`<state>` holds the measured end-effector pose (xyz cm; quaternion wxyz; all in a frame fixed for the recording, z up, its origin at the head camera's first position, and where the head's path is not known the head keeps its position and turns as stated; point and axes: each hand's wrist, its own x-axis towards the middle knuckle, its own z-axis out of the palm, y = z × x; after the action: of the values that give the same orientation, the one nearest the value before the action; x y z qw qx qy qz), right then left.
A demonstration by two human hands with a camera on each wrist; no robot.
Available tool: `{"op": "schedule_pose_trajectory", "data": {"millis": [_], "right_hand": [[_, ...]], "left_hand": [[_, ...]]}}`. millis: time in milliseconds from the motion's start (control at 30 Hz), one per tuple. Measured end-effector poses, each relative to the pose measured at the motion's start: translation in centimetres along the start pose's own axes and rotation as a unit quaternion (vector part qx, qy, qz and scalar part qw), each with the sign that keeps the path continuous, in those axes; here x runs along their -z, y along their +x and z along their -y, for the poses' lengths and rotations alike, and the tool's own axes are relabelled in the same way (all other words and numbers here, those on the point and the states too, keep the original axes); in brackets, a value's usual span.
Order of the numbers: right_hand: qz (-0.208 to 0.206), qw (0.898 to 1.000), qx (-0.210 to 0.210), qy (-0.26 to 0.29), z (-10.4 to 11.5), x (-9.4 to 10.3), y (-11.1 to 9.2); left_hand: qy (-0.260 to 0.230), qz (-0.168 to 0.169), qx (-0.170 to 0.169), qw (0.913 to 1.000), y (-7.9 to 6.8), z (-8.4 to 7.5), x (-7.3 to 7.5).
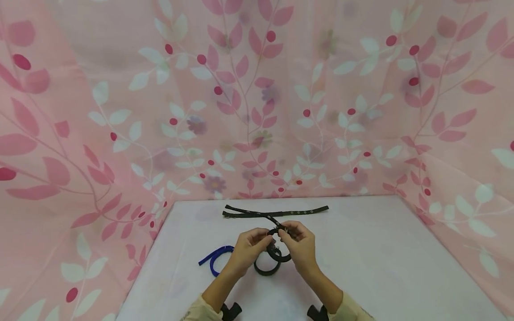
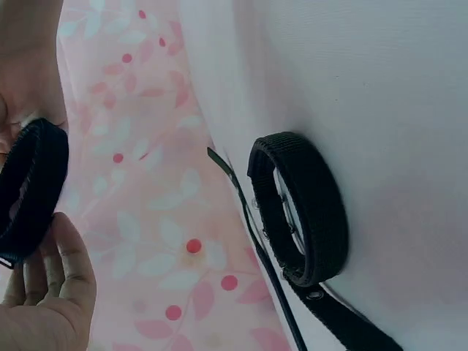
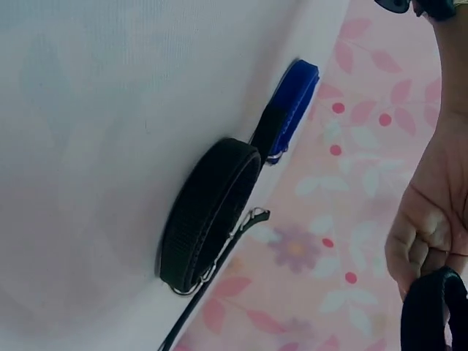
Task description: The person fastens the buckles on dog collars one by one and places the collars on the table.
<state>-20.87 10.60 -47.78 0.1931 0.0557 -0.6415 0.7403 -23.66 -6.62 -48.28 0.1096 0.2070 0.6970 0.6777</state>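
Note:
Both hands hold one black collar [image 1: 277, 257] above the table, its band curved into a ring. My left hand [image 1: 249, 250] pinches it from the left between thumb and fingers. From the other side, my right hand [image 1: 302, 247] grips the collar near its strap end, thumb and fingertips close together. Metal shows between the hands. Below lies a second black collar [image 1: 267, 273], coiled on the table, with metal rings seen in the right wrist view. A blue collar [image 1: 215, 258] lies coiled beside the left hand, partly hidden by the forearm.
Across the back of the white table [image 1: 385, 249] lie black straps [image 1: 281, 214] with metal eyelets, crossing each other. Pink leaf-patterned cloth [image 1: 257, 111] hangs behind and at both sides. Black wrist devices [image 1: 231, 311] sit at the cuffs.

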Motion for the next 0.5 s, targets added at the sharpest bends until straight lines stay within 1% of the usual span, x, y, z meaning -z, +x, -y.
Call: {"op": "schedule_pose_trajectory", "data": {"millis": [100,200,333,400,500], "right_hand": [[0.004,1.0,0.0,-0.031,-0.19,-0.01,-0.1],[0.016,0.999,0.003,-0.048,-0.46,0.14,-0.21],[0.036,0.998,0.005,-0.045,-0.78,0.38,-0.2],[0.045,0.998,0.008,-0.045,-0.86,0.48,-0.11],[0.058,0.996,0.017,-0.066,-0.75,0.6,0.1]], "left_hand": [[-0.024,-0.015,-0.02,0.9994,0.14,-0.2,-0.03],[-0.039,-0.016,-0.034,0.9985,0.14,-0.53,0.15],[-0.048,-0.013,-0.026,0.9984,-0.06,-0.75,0.3],[-0.044,-0.011,-0.022,0.9987,-0.17,-0.75,0.34],[-0.034,-0.011,-0.024,0.9991,-0.26,-0.68,0.38]]}}
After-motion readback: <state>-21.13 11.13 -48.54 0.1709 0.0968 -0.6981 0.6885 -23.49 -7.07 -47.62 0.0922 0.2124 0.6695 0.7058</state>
